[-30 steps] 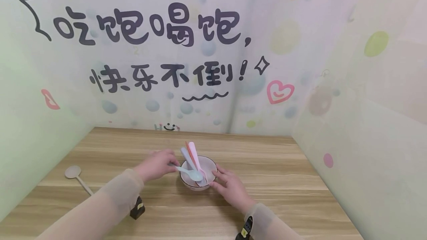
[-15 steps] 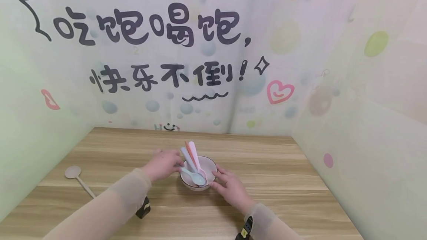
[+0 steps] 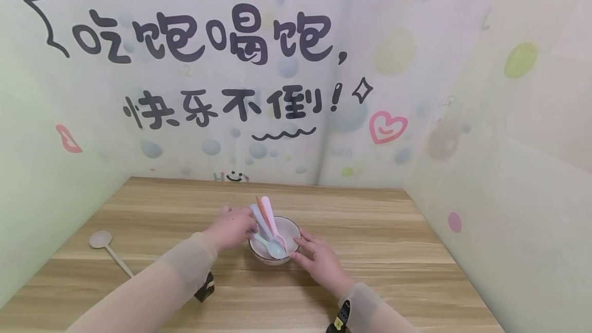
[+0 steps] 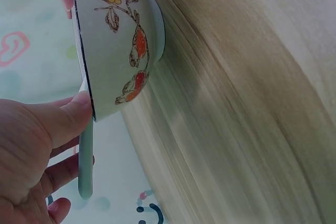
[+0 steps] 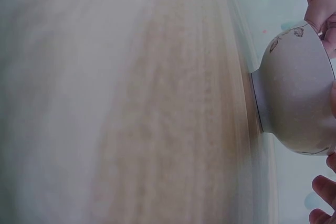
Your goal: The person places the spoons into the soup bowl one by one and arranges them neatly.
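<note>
A white bowl point(image 3: 265, 260) with a dark rim stands upright on the table; the left wrist view shows leaves and orange fruit painted on its wall. My left hand point(image 3: 233, 228) pinches the handle of a pale green spoon point(image 3: 276, 250), whose head lies inside the bowl. In the left wrist view my thumb is right at the rim, and the handle point(image 4: 85, 171) sticks out past it. My right hand point(image 3: 321, 262) grips the bowl's right side by the rim. Also leaning in the bowl are a pink utensil point(image 3: 268, 212), a thin orange one point(image 3: 261, 206) and a bluish handle point(image 3: 260, 220).
A beige long-handled spoon point(image 3: 100, 239) with a round head lies on the wooden table point(image 3: 379, 240) at the left, its handle end hidden by my left sleeve. Behind the table rises a printed wall point(image 3: 277, 153), with side walls at left and right.
My left hand has moved right toward the bowl, and the pale green spoon has slid further in, its head lower inside. My right hand and the bowl have stayed in place.
</note>
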The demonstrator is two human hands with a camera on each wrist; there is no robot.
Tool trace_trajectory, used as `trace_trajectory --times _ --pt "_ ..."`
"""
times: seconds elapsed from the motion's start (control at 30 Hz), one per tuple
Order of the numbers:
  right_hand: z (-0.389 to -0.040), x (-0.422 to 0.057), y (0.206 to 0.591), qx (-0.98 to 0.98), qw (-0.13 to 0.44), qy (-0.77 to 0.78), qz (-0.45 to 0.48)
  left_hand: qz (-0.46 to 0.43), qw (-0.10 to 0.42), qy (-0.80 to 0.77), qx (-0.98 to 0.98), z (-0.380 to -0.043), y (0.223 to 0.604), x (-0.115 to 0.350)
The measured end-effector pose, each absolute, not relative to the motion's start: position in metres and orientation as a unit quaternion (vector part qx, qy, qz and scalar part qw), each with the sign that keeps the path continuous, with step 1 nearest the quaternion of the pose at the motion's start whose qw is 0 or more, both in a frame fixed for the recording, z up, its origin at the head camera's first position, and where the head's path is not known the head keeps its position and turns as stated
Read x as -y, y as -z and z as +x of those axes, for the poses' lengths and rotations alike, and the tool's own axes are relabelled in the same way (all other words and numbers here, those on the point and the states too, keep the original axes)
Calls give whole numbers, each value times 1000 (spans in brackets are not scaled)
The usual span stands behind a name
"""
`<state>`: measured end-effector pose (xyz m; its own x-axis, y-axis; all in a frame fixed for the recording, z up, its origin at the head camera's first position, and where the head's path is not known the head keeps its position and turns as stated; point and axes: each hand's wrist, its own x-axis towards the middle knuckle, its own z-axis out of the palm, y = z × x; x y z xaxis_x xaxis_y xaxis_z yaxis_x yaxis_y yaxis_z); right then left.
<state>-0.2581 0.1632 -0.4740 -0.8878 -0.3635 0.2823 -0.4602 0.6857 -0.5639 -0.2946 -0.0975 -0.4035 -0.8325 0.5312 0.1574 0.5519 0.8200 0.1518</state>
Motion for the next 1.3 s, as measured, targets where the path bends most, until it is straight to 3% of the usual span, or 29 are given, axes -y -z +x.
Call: trace_trajectory --times 0.27,0.7,1.3 --pt "-258 -163 474 913 80 -327 231 -290 67 82 951 -295 404 93" --pt "-258 -163 476 913 80 -328 229 -298 131 93 941 -291 409 89" --pt "-258 -164 473 913 76 -330 228 -248 80 216 941 -293 423 91"
